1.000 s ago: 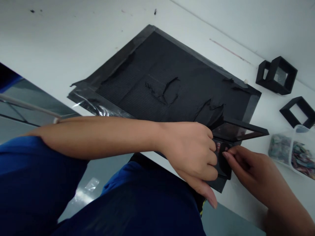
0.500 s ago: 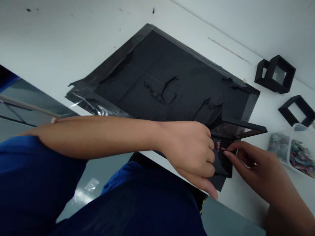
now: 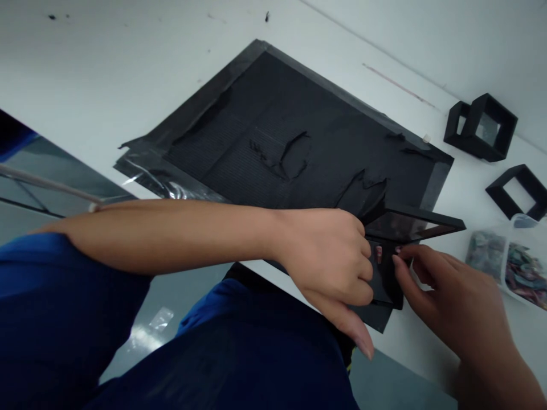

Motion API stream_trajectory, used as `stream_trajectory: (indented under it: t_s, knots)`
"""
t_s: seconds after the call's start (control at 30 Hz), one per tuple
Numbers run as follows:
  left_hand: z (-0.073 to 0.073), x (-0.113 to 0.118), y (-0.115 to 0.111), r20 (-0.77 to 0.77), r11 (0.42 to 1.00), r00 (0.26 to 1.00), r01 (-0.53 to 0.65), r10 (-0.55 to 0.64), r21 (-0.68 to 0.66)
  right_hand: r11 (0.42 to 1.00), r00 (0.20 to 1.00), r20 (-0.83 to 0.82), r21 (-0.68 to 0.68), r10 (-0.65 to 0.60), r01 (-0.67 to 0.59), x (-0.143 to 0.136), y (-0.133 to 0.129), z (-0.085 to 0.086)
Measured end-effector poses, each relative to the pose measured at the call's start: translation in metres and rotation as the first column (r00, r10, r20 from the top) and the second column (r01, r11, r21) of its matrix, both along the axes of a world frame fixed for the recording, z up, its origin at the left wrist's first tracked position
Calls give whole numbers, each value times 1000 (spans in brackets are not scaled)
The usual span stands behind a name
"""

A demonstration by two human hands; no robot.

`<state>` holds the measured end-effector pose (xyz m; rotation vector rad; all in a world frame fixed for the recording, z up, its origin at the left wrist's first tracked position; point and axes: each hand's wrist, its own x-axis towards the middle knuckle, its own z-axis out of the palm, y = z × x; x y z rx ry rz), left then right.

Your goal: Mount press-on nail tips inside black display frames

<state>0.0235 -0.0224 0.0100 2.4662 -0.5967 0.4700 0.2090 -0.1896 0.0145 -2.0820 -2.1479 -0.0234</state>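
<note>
A black hinged case [image 3: 387, 279] lies at the right end of a black mat [image 3: 325, 136], its windowed lid [image 3: 421, 224] raised. Inside it is a small pinkish piece [image 3: 379, 254]. My left hand [image 3: 337, 262] rests at the case's left side with its fingers curled under, so what they grip is hidden; the thumb points down past the mat's edge. Over the right part of the case, my right hand [image 3: 444, 290] has thumb and forefinger close together, with a tiny pinkish bit [image 3: 398, 249] at the forefinger's tip.
Black open square frames [image 3: 487, 128] and another black frame [image 3: 518, 192] stand on the white table [image 3: 128, 68] at the right. Below them is a clear plastic tub [image 3: 508, 250] of crumpled colourful pieces. The mat's surface is torn and wrinkled, with clear tape along its edges.
My right hand's fingertips have moved slightly right and up, and the small piece at them has moved toward the lid. My left thumb has swung slightly down.
</note>
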Motion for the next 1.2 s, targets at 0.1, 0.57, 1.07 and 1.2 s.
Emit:
stream_trajectory:
  t_s: [0.1,0.57,1.07,1.2]
  knots:
    - [-5,-3,0,203,999,979,-34,29,22,999,999,-39,-24,-24,23,1,1,-1]
    - [2,-1,-2,-5,999,1000,-19,19,50,990,992,3,72,-125,124,5,3,-5]
    - [-1,-4,-2,69,996,997,-37,31,86,867,656,-591,-450,-470,216,10,4,-8]
    - [0,-4,-2,7,995,1000,-27,27,95,866,651,-590,-437,-479,241,15,0,-9]
